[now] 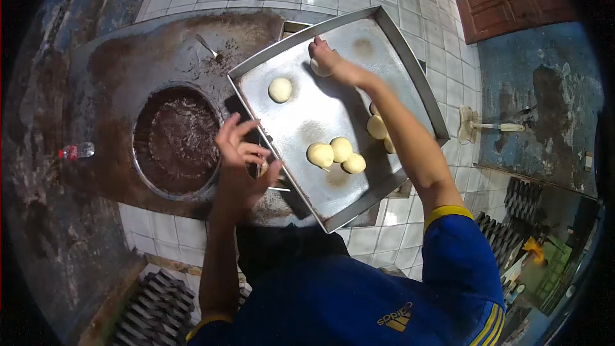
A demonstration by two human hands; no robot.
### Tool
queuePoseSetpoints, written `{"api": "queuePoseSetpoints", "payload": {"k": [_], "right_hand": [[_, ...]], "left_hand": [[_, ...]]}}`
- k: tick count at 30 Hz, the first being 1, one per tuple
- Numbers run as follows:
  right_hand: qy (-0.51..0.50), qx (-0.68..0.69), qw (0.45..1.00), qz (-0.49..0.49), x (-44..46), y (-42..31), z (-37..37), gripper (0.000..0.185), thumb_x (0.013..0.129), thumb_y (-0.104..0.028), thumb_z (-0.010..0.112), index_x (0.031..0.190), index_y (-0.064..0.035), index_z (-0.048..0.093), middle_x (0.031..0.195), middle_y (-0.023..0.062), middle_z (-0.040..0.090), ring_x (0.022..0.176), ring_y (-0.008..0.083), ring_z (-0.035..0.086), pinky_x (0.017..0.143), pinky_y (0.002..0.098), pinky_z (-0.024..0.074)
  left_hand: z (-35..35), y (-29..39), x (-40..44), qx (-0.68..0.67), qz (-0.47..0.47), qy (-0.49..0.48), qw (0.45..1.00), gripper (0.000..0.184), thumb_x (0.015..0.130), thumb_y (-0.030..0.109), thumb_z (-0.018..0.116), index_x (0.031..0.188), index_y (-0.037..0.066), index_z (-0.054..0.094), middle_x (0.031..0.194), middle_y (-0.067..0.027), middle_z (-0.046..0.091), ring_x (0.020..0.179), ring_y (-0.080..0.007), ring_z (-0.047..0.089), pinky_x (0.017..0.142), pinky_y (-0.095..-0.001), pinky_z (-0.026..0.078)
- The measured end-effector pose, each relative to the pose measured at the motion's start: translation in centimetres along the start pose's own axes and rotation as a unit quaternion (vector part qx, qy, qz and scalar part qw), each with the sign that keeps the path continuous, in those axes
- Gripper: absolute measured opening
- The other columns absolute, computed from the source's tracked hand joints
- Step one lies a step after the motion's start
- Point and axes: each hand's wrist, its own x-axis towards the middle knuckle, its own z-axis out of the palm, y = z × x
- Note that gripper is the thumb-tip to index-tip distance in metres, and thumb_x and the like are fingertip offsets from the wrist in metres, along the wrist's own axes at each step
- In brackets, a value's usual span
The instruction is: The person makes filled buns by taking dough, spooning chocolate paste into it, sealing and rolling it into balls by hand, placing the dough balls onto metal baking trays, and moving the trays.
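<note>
A large metal tray (301, 115) with raised sides lies tilted across the table. My right hand (330, 61) reaches into its far part, fingers wrapped round a pale dough ball (319, 68) against the tray floor. Another dough ball (280, 90) rests by itself near the tray's left side. Several more balls (341, 149) sit in a cluster at the near middle, and others (377, 127) are partly hidden by my right forearm. My left hand (245, 151) hovers at the tray's left edge, fingers spread, holding nothing.
Left of the tray, a round pan (178, 141) of dark brown filling stands on the worn table (106, 96). A spoon (206, 46) lies behind it among dark crumbs. A bottle (78, 150) is at the far left. Dark racks (154, 307) stand below left.
</note>
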Motion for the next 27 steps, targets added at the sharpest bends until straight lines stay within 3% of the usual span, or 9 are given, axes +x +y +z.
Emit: {"api": "queuePoseSetpoints", "payload": {"k": [1, 3, 9, 13, 19, 21, 22, 25, 27], "right_hand": [[-0.076, 0.24, 0.965, 0.078, -0.7, -2.8, -4.1, 0.07, 0.114, -0.054, 0.032, 0.158, -0.0007, 0.045, 0.164, 0.019, 0.045, 0.154, 0.028, 0.039, 0.129, 0.0411, 0.0237], [0.082, 0.103, 0.99, 0.058, -0.9, -2.4, -5.1, 0.06, 0.113, -0.048, 0.045, 0.148, -0.0013, 0.059, 0.151, 0.0172, 0.06, 0.143, 0.0254, 0.052, 0.122, 0.0387, 0.0347], [-0.019, -0.027, 0.993, 0.113, -15.5, -12.1, -6.3, 0.033, 0.095, -0.028, 0.076, 0.115, -0.0016, 0.075, 0.099, 0.0112, 0.079, 0.091, 0.0205, 0.074, 0.083, 0.0358, 0.058], [-0.034, -0.127, 0.976, 0.172, -24.7, -11.6, -1.7, 0.037, 0.082, -0.02, 0.086, 0.109, 0.002, 0.073, 0.097, 0.0202, 0.075, 0.092, 0.0384, 0.073, 0.08, 0.0437, 0.0578], [0.084, -0.203, 0.953, 0.209, -27.6, -11.6, 3.3, 0.037, 0.08, -0.024, 0.086, 0.103, 0.0007, 0.07, 0.096, 0.0245, 0.069, 0.093, 0.045, 0.07, 0.082, 0.0511, 0.0554], [0.017, -0.09, 0.986, 0.143, -28.3, -12.0, 1.7, 0.035, 0.081, -0.023, 0.084, 0.104, 0.0006, 0.07, 0.095, 0.0237, 0.07, 0.086, 0.0412, 0.07, 0.081, 0.0464, 0.0563], [-0.068, 0.066, 0.967, 0.237, -28.2, -14.5, -0.2, 0.033, 0.083, -0.017, 0.084, 0.106, 0.0022, 0.071, 0.097, 0.0197, 0.073, 0.083, 0.0275, 0.071, 0.079, 0.0382, 0.0566], [0.0, 0.298, 0.928, 0.225, -29.6, -18.2, 0.5, 0.036, 0.083, -0.011, 0.085, 0.112, 0.0046, 0.072, 0.097, 0.0152, 0.076, 0.085, 0.0155, 0.069, 0.08, 0.0309, 0.056], [0.041, 0.273, 0.938, 0.211, -28.9, -20.7, 2.1, 0.04, 0.083, -0.008, 0.086, 0.119, 0.0043, 0.072, 0.097, 0.0115, 0.077, 0.089, 0.0117, 0.069, 0.082, 0.0286, 0.0562]], "left_hand": [[0.6, 0.1, -0.2, 0.004, -0.001, -0.013, 1.0, 0.107, 0.082, -0.003, 0.082, 0.161, 0.001, 0.01, 0.149, -0.0251, 0.046, 0.101, -0.0231, 0.066, 0.086, -0.0327, 0.056], [1.8, 1.0, -0.3, -0.021, 0.011, -0.02, 1.0, 0.093, 0.085, 0.002, 0.081, 0.158, -0.001, 0.023, 0.143, -0.0238, 0.054, 0.104, -0.0235, 0.067, 0.091, -0.0348, 0.055], [6.7, 0.6, 0.5, -0.014, -0.019, -0.241, 0.97, 0.058, 0.095, 0.001, 0.063, 0.149, -0.002, 0.043, 0.137, -0.0245, 0.064, 0.13, -0.0311, 0.063, 0.112, -0.0412, 0.048], [10.0, -1.6, 1.2, -0.003, 0.03, -0.305, 0.952, 0.064, 0.091, -0.001, 0.054, 0.154, -0.002, 0.038, 0.15, -0.0268, 0.056, 0.145, -0.0364, 0.052, 0.119, -0.0438, 0.042], [12.9, -4.2, 2.1, 0.012, 0.05, -0.332, 0.942, 0.068, 0.09, 0.001, 0.052, 0.155, -0.002, 0.033, 0.151, -0.031, 0.051, 0.144, -0.0446, 0.048, 0.119, -0.0479, 0.04], [12.9, -5.2, 1.9, 0.005, 0.045, -0.322, 0.946, 0.067, 0.092, 0.003, 0.051, 0.156, 0.0, 0.034, 0.15, -0.0305, 0.052, 0.143, -0.0432, 0.049, 0.118, -0.0478, 0.041], [12.7, -5.5, 1.9, -0.021, 0.012, -0.307, 0.951, 0.065, 0.095, 0.006, 0.052, 0.156, 0.001, 0.034, 0.149, -0.0299, 0.053, 0.143, -0.0424, 0.05, 0.117, -0.048, 0.041], [10.8, -4.3, 0.7, -0.064, -0.035, -0.241, 0.968, 0.047, 0.106, 0.02, 0.053, 0.149, 0.003, 0.047, 0.141, -0.0252, 0.061, 0.135, -0.0366, 0.059, 0.113, -0.0439, 0.044], [8.1, -1.5, -0.2, -0.221, -0.149, -0.246, 0.932, 0.039, 0.112, 0.029, 0.05, 0.136, 0.001, 0.061, 0.13, -0.0206, 0.067, 0.125, -0.0289, 0.064, 0.111, -0.0385, 0.045]]}}
